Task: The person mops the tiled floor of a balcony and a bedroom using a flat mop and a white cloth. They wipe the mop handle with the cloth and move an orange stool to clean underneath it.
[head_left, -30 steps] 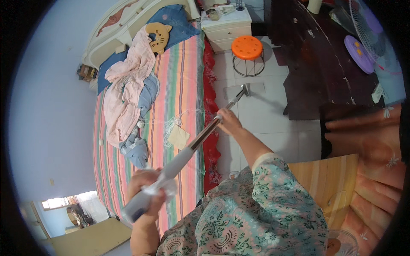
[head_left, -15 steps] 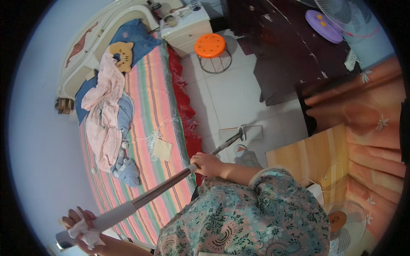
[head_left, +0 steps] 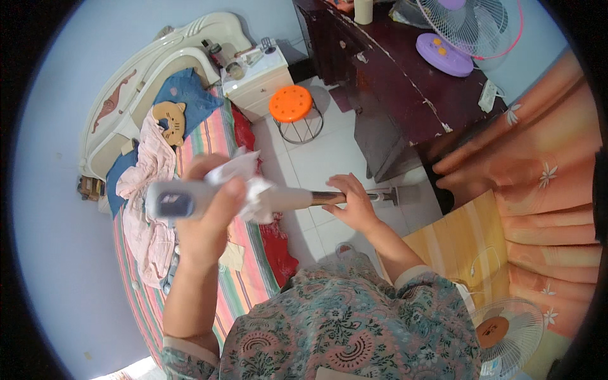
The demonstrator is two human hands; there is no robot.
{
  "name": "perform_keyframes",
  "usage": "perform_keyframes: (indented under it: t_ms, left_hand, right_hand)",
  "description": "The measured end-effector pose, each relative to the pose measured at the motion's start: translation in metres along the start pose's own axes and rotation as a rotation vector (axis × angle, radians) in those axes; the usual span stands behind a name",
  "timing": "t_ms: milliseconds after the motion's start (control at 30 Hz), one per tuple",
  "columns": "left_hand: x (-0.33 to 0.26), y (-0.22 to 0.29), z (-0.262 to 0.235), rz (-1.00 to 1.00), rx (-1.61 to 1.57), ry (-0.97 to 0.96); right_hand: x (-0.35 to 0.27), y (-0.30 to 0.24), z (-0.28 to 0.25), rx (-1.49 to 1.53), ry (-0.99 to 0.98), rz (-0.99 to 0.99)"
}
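Observation:
My left hand is wrapped around the white grip of a long-handled flat mop, near its grey end cap. A crumpled white tissue is bunched against the grip in the same hand. Further down, at the metal part of the pole, my right hand curls loosely around it, with thumb below and fingers above. The mop's flat head is on the tiled floor beside the dark desk and is partly blurred.
At left is a bed with a striped sheet, a pink blanket and a cat-shaped cushion. An orange stool stands by the white nightstand. The dark desk carries a fan; another fan stands lower right.
My left hand has risen and come right with the grip and tissue, bringing the pole nearly level across the view. My right hand and the mop head have shifted right.

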State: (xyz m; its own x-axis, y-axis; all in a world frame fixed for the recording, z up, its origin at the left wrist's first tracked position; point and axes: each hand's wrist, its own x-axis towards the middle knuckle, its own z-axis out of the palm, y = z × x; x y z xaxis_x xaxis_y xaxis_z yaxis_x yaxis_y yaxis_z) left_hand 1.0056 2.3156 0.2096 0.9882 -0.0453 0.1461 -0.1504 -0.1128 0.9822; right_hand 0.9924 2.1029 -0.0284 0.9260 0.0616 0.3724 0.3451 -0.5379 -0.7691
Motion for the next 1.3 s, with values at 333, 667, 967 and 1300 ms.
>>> perform_keyframes:
  t_ms: [333,667,967,1300]
  left_hand:
    - [0.079,0.032,0.069,0.263,0.065,-0.412]
    - [0.109,-0.094,0.021,-0.158,-0.181,-0.302]
    - [0.148,-0.123,-0.017,-0.534,-1.131,-0.235]
    - [0.230,-0.221,-0.064,-0.654,-1.241,-0.531]
  right_hand:
    - [0.102,-0.074,-0.075,0.083,0.341,-0.043]
    - [0.161,-0.081,-0.053,0.211,-0.013,-0.121]
    - [0.219,-0.091,0.049,0.294,-0.351,0.075]
    - [0.302,-0.041,0.116,0.156,0.078,0.394]
